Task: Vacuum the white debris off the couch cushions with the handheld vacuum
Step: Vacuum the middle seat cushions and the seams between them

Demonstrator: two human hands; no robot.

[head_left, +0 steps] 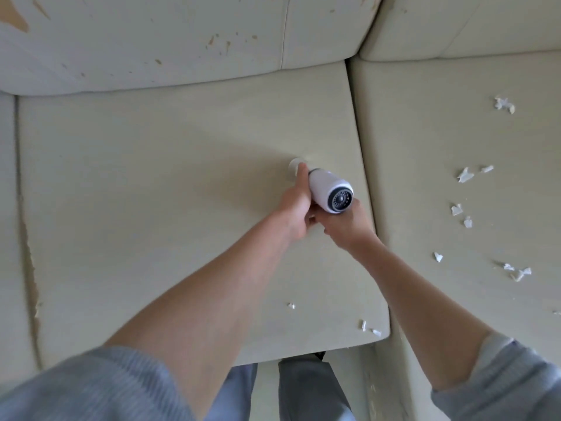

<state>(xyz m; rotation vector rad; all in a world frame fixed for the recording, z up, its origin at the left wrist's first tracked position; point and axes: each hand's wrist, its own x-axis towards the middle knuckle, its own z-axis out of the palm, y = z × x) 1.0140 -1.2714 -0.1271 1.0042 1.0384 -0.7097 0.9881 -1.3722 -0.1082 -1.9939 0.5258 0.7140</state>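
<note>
Nozzle of white handheld vacuum [329, 191] pressed into cream middle cushion [151, 208].
Left hand [296, 208] and right hand [346, 223] both grip the vacuum; suction may snag fabric, and white paper scraps [464, 174] right of it could scatter.

Handheld vacuum [329, 189]: 1, white, centre of frame.
Hands: 2, left hand [296, 208] and right hand [346, 223], centre.
Seat cushions: 3 in view, middle cushion [151, 192], right cushion [440, 132], left cushion [7, 208] at frame edge.
Back cushions [151, 41]: 3 panels visible, top of frame.
White debris [464, 174]: about 12 scraps on the right cushion; 3 lower right on the middle cushion.
Sleeves [91, 390]: 2, bottom corners.
</note>
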